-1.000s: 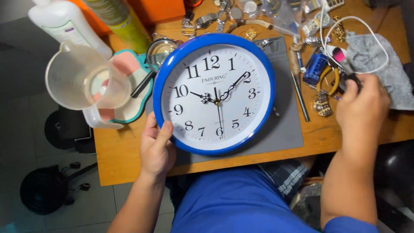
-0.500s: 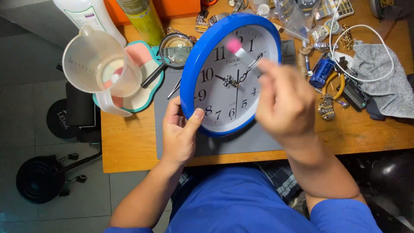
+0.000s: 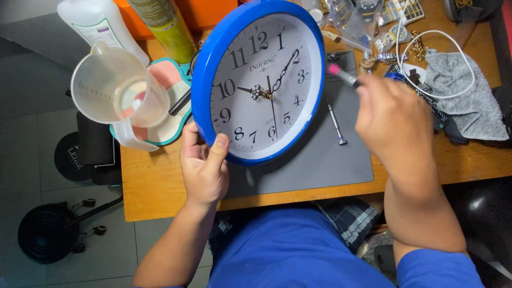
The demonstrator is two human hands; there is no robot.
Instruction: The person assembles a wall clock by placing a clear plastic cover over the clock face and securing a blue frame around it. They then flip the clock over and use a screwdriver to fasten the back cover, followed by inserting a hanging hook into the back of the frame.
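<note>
Clock [image 3: 261, 85], round with a blue rim and white face, is tilted up off the wooden table [image 3: 160, 186], its lower edge pinched by the left hand [image 3: 205, 170], thumb on the rim, while beneath it a grey mat [image 3: 320, 165] covers the tabletop and grey floor tiles [image 3: 32, 133] show beyond that hand. Right hand [image 3: 394, 122], just right of the clock, is closed on a pink-tipped tool [image 3: 341, 74]; left of the holding hand stands a clear measuring jug [image 3: 114, 96], and a small screwdriver [image 3: 336, 124] lies on the mat between the hands
</note>
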